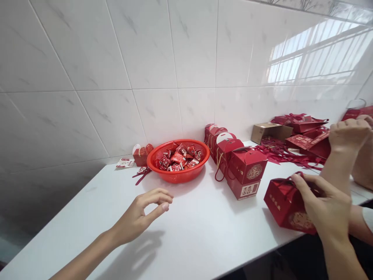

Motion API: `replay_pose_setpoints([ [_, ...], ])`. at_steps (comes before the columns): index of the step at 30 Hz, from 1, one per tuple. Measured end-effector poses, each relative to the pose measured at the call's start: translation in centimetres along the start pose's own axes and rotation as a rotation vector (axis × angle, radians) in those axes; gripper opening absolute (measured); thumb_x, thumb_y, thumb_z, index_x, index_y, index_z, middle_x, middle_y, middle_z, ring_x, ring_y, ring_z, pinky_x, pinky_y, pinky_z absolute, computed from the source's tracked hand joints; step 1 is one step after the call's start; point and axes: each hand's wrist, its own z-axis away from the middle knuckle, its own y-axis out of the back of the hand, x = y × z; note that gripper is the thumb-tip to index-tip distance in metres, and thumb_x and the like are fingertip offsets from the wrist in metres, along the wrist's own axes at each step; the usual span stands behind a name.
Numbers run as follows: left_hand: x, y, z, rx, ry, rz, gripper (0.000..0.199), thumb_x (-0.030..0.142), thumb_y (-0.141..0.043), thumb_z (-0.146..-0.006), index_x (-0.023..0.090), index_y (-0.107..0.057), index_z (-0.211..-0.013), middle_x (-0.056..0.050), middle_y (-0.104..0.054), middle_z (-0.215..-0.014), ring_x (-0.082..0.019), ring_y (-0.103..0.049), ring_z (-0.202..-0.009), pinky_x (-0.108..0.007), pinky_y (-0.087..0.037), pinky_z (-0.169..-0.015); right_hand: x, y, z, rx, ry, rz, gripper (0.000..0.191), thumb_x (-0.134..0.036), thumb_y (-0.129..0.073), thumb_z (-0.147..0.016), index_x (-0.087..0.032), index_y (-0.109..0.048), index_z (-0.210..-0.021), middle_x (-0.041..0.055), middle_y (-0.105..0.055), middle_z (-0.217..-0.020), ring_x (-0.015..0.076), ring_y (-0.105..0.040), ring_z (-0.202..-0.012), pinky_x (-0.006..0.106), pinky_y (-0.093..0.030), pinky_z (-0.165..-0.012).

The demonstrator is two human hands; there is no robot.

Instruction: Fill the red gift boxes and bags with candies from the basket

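My left hand [148, 212] hovers over the white table [189, 233], its fingers slightly curled and apart, holding nothing. At the right, my right hand [328, 202] grips the top of a red gift box [287, 208] by its cord handle; the box is tilted near the table's front edge. In front of my left hand stands a red plastic basket [180, 177] with several red-wrapped sweets [178, 157] inside. Between the basket and my right hand, a row of red gift boxes [246, 167] reaches back to the wall.
A small red box [141, 156] and a printed card [125, 163] lie left of the basket. At the back right are an open cardboard box [259, 134], red ribbons [276, 153] and red bags [309, 140]. Another person's arms [344, 155] reach in from the right.
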Motion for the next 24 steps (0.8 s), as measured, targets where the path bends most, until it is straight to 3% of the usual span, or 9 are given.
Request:
replay_pose_setpoints([
  [6, 0.0, 0.1, -0.1, -0.015, 0.013, -0.035, 0.028, 0.040, -0.052, -0.096, 0.022, -0.073, -0.092, -0.007, -0.071, -0.102, -0.020, -0.065, -0.089, -0.027, -0.054, -0.079, 3.9, -5.2, -4.4, -0.063, 0.060, -0.014, 0.041, -0.062, -0.060, -0.070, -0.021, -0.065, -0.070, 0.0089, -0.070, -0.076, 0.0256, -0.064, -0.073, 0.040, -0.049, -0.076],
  [10, -0.1, 0.2, -0.1, -0.014, -0.002, -0.043, 0.027, 0.039, -0.052, -0.096, 0.022, -0.073, -0.093, -0.006, -0.072, -0.101, -0.019, -0.065, -0.087, -0.028, -0.053, -0.078, 4.4, -9.6, -6.6, -0.126, 0.054, -0.113, 0.045, -0.065, -0.058, -0.066, -0.021, -0.063, -0.068, 0.0106, -0.070, -0.077, 0.0255, -0.063, -0.074, 0.039, -0.048, -0.076],
  [15, 0.2, 0.4, -0.1, -0.003, 0.030, -0.051, 0.030, 0.041, -0.051, -0.096, 0.021, -0.072, -0.087, -0.007, -0.071, -0.097, -0.020, -0.065, -0.089, -0.028, -0.053, -0.079, 4.5, -14.0, -9.0, -0.210, 0.018, -0.184, 0.048, -0.067, -0.058, -0.065, -0.019, -0.062, -0.064, 0.0106, -0.069, -0.068, 0.0240, -0.062, -0.066, 0.035, -0.047, -0.063],
  [19, 0.7, 0.5, -0.1, 0.003, 0.067, -0.048, 0.030, 0.041, -0.052, -0.095, 0.020, -0.070, -0.084, -0.006, -0.071, -0.096, -0.020, -0.065, -0.088, -0.028, -0.052, -0.078, 4.2, -16.1, -10.1, -0.262, -0.001, -0.209, 0.043, -0.061, -0.064, -0.065, -0.019, -0.062, -0.061, 0.0110, -0.070, -0.066, 0.0235, -0.062, -0.065, 0.034, -0.046, -0.061],
  [24, 0.8, 0.5, -0.1, 0.005, 0.077, -0.051, 0.030, 0.041, -0.052, -0.095, 0.020, -0.071, -0.083, -0.006, -0.071, -0.094, -0.020, -0.065, -0.086, -0.027, -0.052, -0.075, 3.9, -16.6, -10.4, -0.327, -0.010, -0.186, 0.038, -0.054, -0.068, -0.065, -0.018, -0.064, -0.057, 0.0117, -0.070, -0.066, 0.0232, -0.062, -0.065, 0.034, -0.045, -0.061],
])
